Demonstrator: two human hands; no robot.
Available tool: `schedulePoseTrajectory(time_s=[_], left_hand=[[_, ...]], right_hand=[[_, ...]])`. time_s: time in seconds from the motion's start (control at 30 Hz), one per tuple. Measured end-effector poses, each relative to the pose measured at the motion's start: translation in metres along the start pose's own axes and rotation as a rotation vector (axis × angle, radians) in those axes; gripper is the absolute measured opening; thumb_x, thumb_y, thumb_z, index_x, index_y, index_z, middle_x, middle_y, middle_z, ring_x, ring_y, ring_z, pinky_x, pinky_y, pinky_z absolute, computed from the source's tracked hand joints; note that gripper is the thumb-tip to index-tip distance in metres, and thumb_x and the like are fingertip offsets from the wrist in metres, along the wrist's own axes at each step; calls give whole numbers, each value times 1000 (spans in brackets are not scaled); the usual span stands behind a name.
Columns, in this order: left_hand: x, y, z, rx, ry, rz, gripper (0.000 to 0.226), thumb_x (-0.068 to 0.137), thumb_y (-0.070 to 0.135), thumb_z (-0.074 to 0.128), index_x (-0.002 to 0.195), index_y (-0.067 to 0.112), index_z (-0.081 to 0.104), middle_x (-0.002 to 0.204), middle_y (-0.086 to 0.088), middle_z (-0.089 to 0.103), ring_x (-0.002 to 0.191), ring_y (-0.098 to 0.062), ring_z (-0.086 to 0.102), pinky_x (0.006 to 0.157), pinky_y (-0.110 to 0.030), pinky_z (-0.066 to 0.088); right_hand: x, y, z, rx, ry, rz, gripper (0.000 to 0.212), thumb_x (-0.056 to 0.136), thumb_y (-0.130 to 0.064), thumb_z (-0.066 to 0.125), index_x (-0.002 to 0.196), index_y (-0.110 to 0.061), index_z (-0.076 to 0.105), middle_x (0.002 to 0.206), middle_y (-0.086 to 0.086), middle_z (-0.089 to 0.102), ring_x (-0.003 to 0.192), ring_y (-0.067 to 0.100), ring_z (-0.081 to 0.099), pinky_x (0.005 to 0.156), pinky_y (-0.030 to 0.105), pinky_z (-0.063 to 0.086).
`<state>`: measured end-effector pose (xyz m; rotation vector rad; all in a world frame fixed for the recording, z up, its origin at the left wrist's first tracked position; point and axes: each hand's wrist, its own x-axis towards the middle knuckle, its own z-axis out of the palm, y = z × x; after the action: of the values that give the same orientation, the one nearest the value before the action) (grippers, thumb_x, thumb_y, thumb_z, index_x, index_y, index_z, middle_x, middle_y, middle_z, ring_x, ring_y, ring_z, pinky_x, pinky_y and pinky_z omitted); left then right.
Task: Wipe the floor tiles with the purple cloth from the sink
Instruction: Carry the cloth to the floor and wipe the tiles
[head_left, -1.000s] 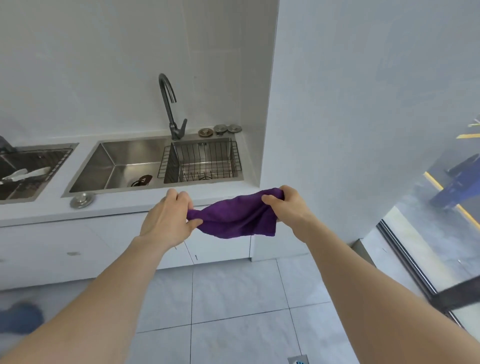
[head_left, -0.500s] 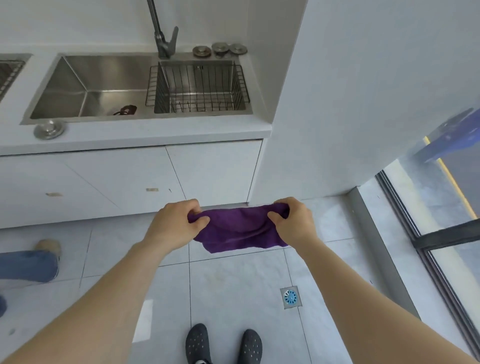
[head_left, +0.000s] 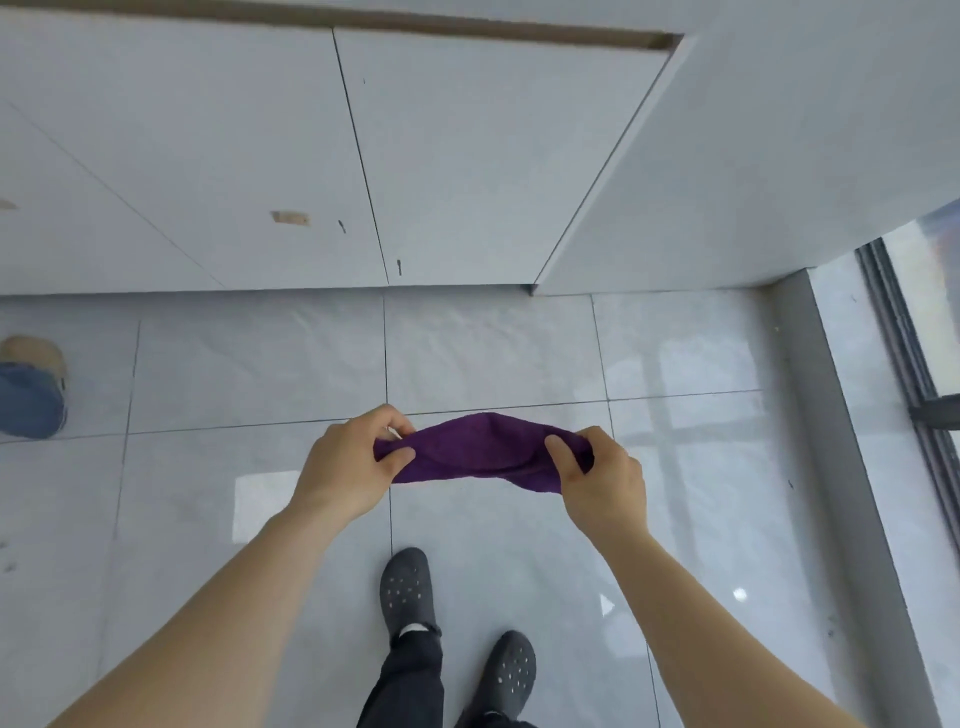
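Note:
The purple cloth (head_left: 478, 452) hangs stretched between both hands, held in the air above the grey floor tiles (head_left: 249, 364). My left hand (head_left: 348, 467) pinches its left end between thumb and fingers. My right hand (head_left: 602, 483) grips its right end the same way. The cloth sags a little below the hands and does not touch the floor. The sink is out of view.
White cabinet doors (head_left: 208, 156) fill the top of the view, with a white wall corner (head_left: 727, 182) at the right. A glass window with a dark frame (head_left: 914, 374) runs along the right. My own dark shoes (head_left: 408, 592) stand below the cloth. Another person's foot (head_left: 31, 384) is at the far left.
The view has tilted down from the sink and counter to the floor. Both hands kept hold of the cloth, lowered it towards the tiles and drew it wider.

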<state>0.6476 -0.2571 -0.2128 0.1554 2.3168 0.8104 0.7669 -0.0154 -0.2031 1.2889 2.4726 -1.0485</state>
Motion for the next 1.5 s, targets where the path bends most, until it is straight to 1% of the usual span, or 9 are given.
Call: schedulePoseTrajectory(time_s=[0.23,0.4,0.63,0.8,1.0,1.1,1.23,1.33,1.5], left_hand=[[56,-119,114,-9,-21,-63,11,93,32,70,89,38,61,88,21,75,86,-6,67,69,-30,49],[98,-204,204,3,-61,-80,8,94,34,69,91,38,63,88,23,74,83,1,66,65,-22,43],[164,-296,299,7,-70,-77,4,96,40,65,97,36,64,92,21,76,85,-6,69,73,-27,51],[211,-338,339,44,-49,11,8,96,44,62,95,37,61,89,26,74,81,-2,67,75,-31,55],[244,-349,366,130,103,147,12,96,48,56,94,36,56,83,17,70,75,-7,63,69,-33,54],[249,-350,372,271,145,339,16,95,49,54,94,33,58,88,21,62,84,-7,56,79,-31,50],[265,-360,366,336,319,424,35,94,56,52,115,29,60,119,12,61,113,-15,55,103,-31,38],[290,-374,351,398,445,357,54,100,51,43,143,21,50,153,1,50,144,-24,44,126,-38,20],[328,-396,342,526,436,208,66,104,46,25,163,16,24,173,-5,22,161,-26,16,131,-49,4]], right_hand=[[37,113,132,-20,-25,0,36,95,-45,64,70,-29,44,62,-9,57,60,7,53,49,28,32],[66,202,226,-56,-30,-21,30,95,-45,64,77,-26,49,61,-8,58,58,15,55,49,30,34],[116,287,334,-166,15,-158,36,96,-47,60,78,-18,49,58,-2,56,56,23,56,51,38,46],[160,314,390,-184,108,-306,35,95,-51,54,78,-23,43,60,-8,51,55,20,51,47,35,42],[211,302,421,-188,256,-567,22,99,-46,52,93,-25,54,82,-8,57,78,20,49,71,35,45],[224,291,432,-217,322,-663,28,100,-45,54,113,-22,62,105,-1,60,98,26,55,90,40,44],[208,291,460,-290,289,-676,72,94,-60,59,151,-20,40,156,9,40,150,30,32,122,48,25],[188,301,495,-394,159,-698,97,90,-76,49,161,-17,24,170,16,18,159,32,9,127,57,11],[201,304,529,-519,109,-575,101,89,-83,40,161,-15,23,171,19,11,159,35,2,124,65,13]])
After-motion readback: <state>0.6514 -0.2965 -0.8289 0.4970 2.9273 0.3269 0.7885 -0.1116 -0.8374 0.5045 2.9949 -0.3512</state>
